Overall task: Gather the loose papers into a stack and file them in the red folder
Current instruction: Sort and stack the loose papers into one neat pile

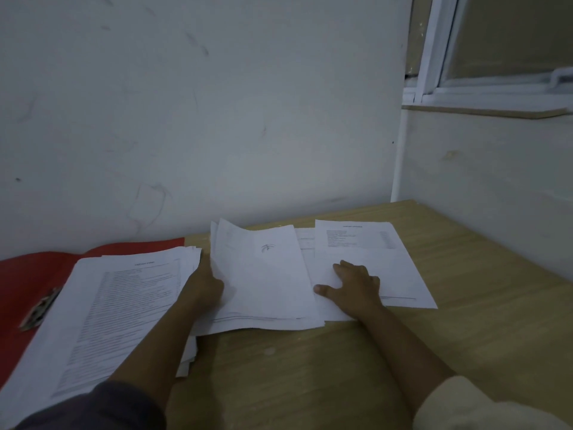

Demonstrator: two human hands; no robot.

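One stack [124, 305] covers red folder [24, 274]; left hand [203, 290] holds loose papers [263, 274]

Fingertips of my left hand [203, 288] are gone under the loose sheets [263, 274]. The red folder [28, 274] runs off the left edge, mostly buried beneath the stack [117, 305]. The print's too blurry to read.

Person wears mismatched sleeves. Left sleeve [102, 405]: dark grey-blue fabric, cuff ending approx mid-arm. Right sleeve [483, 408]: cream/off-white, loose, w/ rumpled folds at the cuff. Both forearms [161, 342] bare below the cuffs, down to left hand [204, 287] & right hand [353, 283], both ungloved.
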